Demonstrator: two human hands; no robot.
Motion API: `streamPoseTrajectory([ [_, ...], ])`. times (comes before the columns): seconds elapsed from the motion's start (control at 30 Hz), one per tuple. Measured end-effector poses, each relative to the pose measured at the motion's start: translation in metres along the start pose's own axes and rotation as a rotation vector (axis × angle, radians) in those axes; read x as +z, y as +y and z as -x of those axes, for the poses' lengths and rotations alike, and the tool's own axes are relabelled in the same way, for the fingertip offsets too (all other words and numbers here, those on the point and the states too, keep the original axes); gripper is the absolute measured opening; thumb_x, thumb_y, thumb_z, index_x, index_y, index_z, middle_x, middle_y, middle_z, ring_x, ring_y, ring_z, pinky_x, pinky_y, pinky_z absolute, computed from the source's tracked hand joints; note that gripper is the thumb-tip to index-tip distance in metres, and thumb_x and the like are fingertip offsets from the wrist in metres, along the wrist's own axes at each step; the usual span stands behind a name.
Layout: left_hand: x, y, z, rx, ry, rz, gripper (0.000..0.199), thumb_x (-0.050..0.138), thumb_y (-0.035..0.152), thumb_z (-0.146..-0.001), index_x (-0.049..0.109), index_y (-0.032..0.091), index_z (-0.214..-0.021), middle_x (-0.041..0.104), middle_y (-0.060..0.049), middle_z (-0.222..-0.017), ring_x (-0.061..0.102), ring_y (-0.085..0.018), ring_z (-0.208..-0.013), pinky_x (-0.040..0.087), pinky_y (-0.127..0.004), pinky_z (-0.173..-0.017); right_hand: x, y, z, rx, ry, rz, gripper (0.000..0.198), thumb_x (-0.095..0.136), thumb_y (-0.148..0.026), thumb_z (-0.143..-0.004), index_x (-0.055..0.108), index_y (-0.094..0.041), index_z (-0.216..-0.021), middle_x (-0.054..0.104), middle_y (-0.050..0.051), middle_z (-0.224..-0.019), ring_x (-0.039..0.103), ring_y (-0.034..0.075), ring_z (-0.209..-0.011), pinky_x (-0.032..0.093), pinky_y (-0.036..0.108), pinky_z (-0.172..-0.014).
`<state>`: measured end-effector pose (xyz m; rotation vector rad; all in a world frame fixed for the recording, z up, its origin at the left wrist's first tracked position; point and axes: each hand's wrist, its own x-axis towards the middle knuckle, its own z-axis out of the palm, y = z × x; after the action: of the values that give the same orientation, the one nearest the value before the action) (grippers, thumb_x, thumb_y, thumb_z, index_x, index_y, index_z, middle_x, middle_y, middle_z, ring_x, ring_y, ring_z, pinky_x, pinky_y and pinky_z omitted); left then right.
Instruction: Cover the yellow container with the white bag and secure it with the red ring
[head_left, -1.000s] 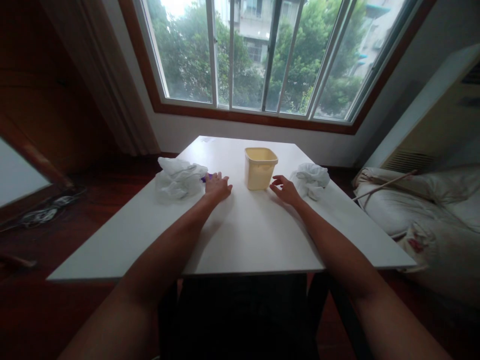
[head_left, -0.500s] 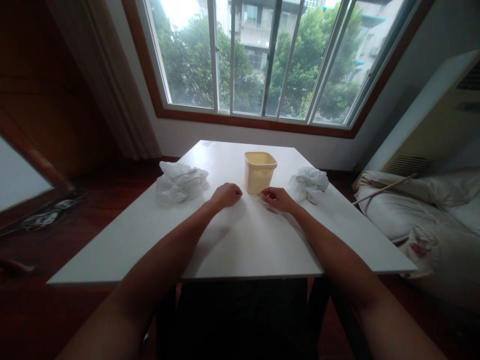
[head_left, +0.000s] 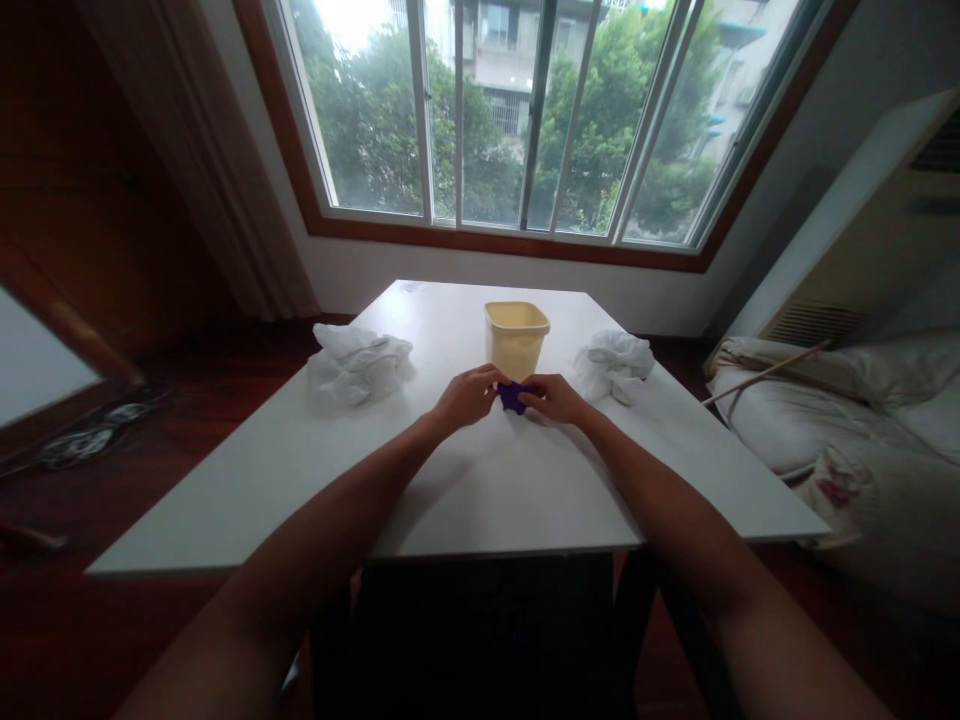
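Observation:
A small dark purple piece (head_left: 513,398), its kind too small to make out, is held between my two hands just above the white table. My left hand (head_left: 466,396) pinches it from the left with fingers closed. From the right, my right hand (head_left: 556,399) grips its other side between thumb and fingers. Right behind it stands a pale yellow plastic bin (head_left: 515,345), upright, its lower front partly covered by the hands and the purple piece.
On the white table (head_left: 300,490), a crumpled white plastic bag (head_left: 358,365) lies to the left and another crumpled white bag (head_left: 615,365) to the right. A wide window (head_left: 491,130) is beyond the table. Pale covered bundles (head_left: 780,410) sit on the right.
The purple piece now shows between my hands; it was not visible before. My left hand has moved right, closer to my right hand, and both now grip the piece.

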<state>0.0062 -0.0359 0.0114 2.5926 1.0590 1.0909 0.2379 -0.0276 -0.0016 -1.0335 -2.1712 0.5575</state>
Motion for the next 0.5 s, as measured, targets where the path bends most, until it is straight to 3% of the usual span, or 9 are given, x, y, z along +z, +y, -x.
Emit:
streamPoseTrajectory([
  [0.17, -0.0007, -0.0016, 0.0, -0.127, -0.019, -0.106, 0.012, 0.064, 0.028, -0.084, 0.07, 0.024, -0.094, 0.07, 0.0, -0.095, 0.064, -0.013, -0.074, 0.048, -0.026, -0.069, 0.0004, 0.0002, 0.0001, -0.01, 0.008, -0.019, 0.032, 0.069, -0.027, -0.076, 0.067, -0.015, -0.106, 0.072, 0.005, -0.089, 0.065, 0.016, -0.072, 0.051, 0.027, -0.068],
  [0.5, 0.0014, 0.001, -0.0024, -0.305, -0.007, -0.219, 0.034, 0.043, 0.047, -0.096, 0.065, 0.022, -0.09, 0.071, -0.003, -0.082, 0.064, -0.017, -0.073, 0.044, -0.027, -0.066, -0.0003, -0.0015, 0.0003, 0.009, 0.028, 0.061, 0.025, 0.062, -0.02, -0.076, 0.068, -0.017, -0.1, 0.072, 0.002, -0.084, 0.062, 0.015, -0.069, 0.049, 0.026, -0.066],
])
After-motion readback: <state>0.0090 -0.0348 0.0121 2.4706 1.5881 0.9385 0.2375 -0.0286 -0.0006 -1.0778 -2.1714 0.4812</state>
